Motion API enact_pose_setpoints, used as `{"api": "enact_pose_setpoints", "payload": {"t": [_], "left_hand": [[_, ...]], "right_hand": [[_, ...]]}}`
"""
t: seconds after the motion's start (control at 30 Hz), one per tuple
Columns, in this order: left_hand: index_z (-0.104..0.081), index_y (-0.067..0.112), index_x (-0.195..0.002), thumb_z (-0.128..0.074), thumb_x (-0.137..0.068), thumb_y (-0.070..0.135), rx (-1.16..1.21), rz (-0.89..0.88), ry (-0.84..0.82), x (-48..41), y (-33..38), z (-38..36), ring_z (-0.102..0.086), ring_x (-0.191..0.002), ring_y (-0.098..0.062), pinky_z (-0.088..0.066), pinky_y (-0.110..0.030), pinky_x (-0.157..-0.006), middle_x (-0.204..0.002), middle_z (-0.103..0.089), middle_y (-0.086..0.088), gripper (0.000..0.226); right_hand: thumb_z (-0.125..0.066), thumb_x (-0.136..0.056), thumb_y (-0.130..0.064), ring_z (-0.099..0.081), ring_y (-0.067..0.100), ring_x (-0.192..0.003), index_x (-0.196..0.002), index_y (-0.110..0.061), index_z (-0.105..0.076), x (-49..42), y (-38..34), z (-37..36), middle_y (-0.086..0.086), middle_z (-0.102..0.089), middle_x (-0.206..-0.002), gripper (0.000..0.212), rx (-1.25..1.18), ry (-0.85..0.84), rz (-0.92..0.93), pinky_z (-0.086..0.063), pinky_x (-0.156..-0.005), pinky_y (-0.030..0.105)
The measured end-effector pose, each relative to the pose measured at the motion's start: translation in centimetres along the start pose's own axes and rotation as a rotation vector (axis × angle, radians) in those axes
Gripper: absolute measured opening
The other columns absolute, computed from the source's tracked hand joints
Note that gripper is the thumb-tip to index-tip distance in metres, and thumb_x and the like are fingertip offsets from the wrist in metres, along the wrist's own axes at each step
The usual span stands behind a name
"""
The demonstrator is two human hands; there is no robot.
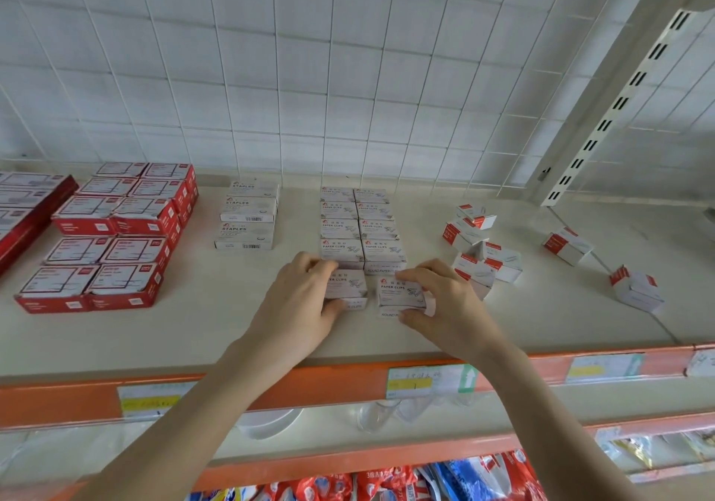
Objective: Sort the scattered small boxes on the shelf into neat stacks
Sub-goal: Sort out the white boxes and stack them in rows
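At frame centre a front row is being squared, the left box [350, 285] gripped by the left hand [305, 299], the right box [400, 293] by the right hand [445, 303] — the scattered boxes [479, 256] at right are probably to be fetched next.

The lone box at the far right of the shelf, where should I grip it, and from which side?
Likely from above with the right hand, fingers pinching the long white sides of the far-right box. It sits askew, apart from the others, with bare shelf around it.
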State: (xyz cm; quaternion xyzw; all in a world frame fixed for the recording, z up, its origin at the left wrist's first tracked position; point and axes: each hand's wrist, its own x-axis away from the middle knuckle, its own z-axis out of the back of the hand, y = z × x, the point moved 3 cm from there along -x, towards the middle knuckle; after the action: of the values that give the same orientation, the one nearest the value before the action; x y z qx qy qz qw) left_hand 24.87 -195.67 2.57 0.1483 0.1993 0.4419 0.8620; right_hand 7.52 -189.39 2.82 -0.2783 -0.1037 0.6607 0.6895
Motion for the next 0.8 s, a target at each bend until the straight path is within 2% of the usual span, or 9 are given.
{"api": "enact_pose_setpoints", "payload": {"t": [0.17,0.53,0.63,0.7,0.8], "left_hand": [[-0.045,0.013,-0.132,-0.056,-0.090,0.025,-0.035,-0.020,0.007,-0.70,0.37,-0.38,-0.044,-0.116,-0.023,-0.036,-0.026,-0.093,-0.124,-0.040,-0.005,0.045],[-0.056,0.002,-0.117,-0.061,-0.085,0.010,-0.062,-0.045,0.054,-0.51,0.30,-0.55,-0.052,-0.105,-0.032,-0.048,-0.038,-0.081,-0.118,-0.043,-0.015,0.034],[-0.062,-0.002,-0.101,-0.072,-0.071,0.001,-0.069,-0.070,0.063,-0.49,0.23,-0.90,-0.059,-0.088,-0.037,-0.053,-0.040,-0.065,-0.104,-0.051,-0.020,0.031],[-0.064,-0.002,-0.087,-0.080,-0.059,-0.002,-0.094,-0.082,0.044,-0.51,0.27,-0.99,-0.061,-0.074,-0.036,-0.053,-0.036,-0.051,-0.092,-0.054,-0.019,0.033],[-0.063,-0.001,-0.080,-0.083,-0.052,0.002,-0.138,-0.092,0.036,-0.41,0.49,-0.85,-0.061,-0.069,-0.033,-0.051,-0.033,-0.040,-0.087,-0.055,-0.017,0.034]], "right_hand": [[-0.072,-0.075,-0.009,-0.045,0.010,-0.091,-0.120,-0.009,-0.058,0.02,0.01,-0.03,0.000,-0.047,-0.105,0.048,0.007,0.000,0.009,-0.035,-0.068,-0.002],[-0.070,-0.076,-0.011,-0.044,0.009,-0.092,-0.122,-0.010,-0.057,0.11,0.03,-0.07,0.000,-0.048,-0.108,0.047,0.016,0.000,0.015,-0.035,-0.068,-0.003],[-0.070,-0.076,-0.011,-0.045,0.009,-0.092,-0.122,-0.010,-0.057,0.16,0.10,-0.11,0.003,-0.050,-0.110,0.047,0.022,0.001,0.021,-0.035,-0.067,-0.002],[-0.070,-0.076,-0.011,-0.045,0.009,-0.092,-0.121,-0.010,-0.057,0.15,0.11,-0.13,0.003,-0.050,-0.110,0.047,0.023,0.008,0.024,-0.035,-0.067,-0.002],[-0.070,-0.076,-0.009,-0.045,0.010,-0.091,-0.120,-0.009,-0.058,0.18,0.04,-0.14,0.005,-0.050,-0.110,0.046,0.016,0.017,0.024,-0.036,-0.067,-0.003]]}}
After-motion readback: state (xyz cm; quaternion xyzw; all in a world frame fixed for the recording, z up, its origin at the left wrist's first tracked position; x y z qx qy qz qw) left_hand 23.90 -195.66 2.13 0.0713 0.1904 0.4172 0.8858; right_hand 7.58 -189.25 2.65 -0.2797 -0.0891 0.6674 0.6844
